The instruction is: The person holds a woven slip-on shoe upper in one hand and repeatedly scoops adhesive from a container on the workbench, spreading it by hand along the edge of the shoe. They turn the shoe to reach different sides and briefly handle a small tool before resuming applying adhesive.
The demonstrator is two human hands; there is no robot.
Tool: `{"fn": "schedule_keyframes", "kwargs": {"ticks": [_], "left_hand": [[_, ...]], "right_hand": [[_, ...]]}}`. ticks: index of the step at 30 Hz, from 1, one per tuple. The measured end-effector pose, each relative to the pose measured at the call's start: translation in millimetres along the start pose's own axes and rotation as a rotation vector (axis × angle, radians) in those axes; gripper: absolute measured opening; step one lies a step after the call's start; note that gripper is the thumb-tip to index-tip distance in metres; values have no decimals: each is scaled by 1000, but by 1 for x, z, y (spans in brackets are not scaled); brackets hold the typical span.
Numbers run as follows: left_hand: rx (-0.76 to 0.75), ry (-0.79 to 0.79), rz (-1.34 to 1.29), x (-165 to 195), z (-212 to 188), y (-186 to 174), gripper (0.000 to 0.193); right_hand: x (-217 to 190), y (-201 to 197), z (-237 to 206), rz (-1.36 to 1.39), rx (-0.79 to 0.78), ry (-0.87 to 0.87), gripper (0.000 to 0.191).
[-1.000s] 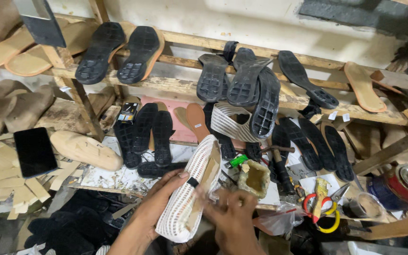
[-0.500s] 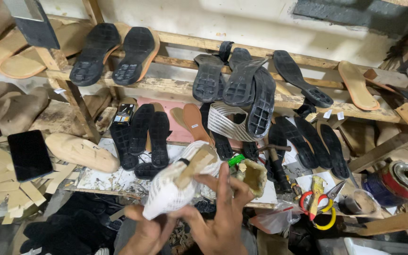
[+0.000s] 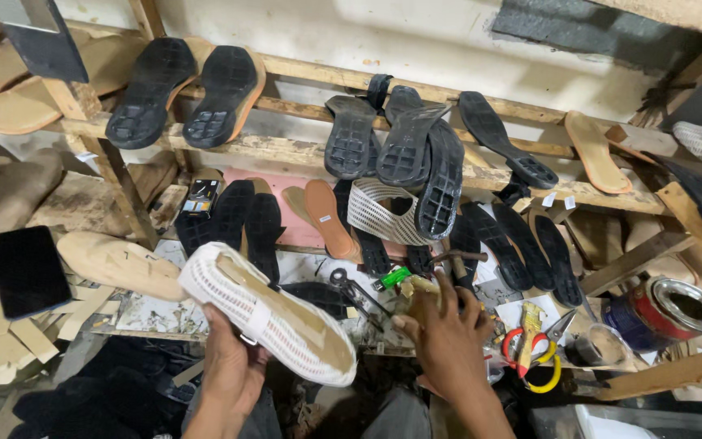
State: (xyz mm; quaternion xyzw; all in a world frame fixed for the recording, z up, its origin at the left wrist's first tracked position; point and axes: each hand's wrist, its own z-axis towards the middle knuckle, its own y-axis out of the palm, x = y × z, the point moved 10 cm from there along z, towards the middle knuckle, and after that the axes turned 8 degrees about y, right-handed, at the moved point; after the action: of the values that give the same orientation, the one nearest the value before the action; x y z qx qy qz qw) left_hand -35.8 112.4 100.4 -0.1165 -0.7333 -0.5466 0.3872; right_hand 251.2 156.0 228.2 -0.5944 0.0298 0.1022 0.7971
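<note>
Black rubber soles (image 3: pixel 404 138) lean in rows against the wooden shelf rails (image 3: pixel 302 150), with tan insoles (image 3: pixel 331 215) and a white mesh upper (image 3: pixel 383 213) among them. A dark phone (image 3: pixel 26 270) lies flat at the far left beside a pale insole (image 3: pixel 119 264). Pliers (image 3: pixel 355 291), a green lighter (image 3: pixel 396 278), red-and-yellow scissors (image 3: pixel 534 358) and an open red tin (image 3: pixel 676 307) crowd the counter (image 3: pixel 156 313), which is stained and littered with scraps below a grubby plaster wall. The left hand (image 3: pixel 233 370) holds the white mesh shoe (image 3: pixel 274 313) from below, fingers closed around its middle. The shoe is sole side up, its long axis running from upper left to lower right above the counter's front edge. The right hand (image 3: pixel 448 333) reaches among the tools, fingers curled; whether they grip anything cannot be told.
</note>
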Motion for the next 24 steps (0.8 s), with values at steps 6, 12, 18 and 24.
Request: {"fn": "schedule_keyframes", "kwargs": {"ticks": [6, 12, 18, 24], "left_hand": [[72, -244, 64, -39, 3, 12, 73], [-131, -372, -36, -53, -4, 47, 72], [-139, -379, -1, -62, -1, 36, 64], [-198, -322, -94, -79, 4, 39, 59]], "right_hand": [[30, 17, 1, -73, 102, -20, 33], [29, 23, -2, -73, 203, -98, 29], [43, 37, -2, -92, 56, 41, 43], [24, 20, -3, -33, 177, -22, 32]]}}
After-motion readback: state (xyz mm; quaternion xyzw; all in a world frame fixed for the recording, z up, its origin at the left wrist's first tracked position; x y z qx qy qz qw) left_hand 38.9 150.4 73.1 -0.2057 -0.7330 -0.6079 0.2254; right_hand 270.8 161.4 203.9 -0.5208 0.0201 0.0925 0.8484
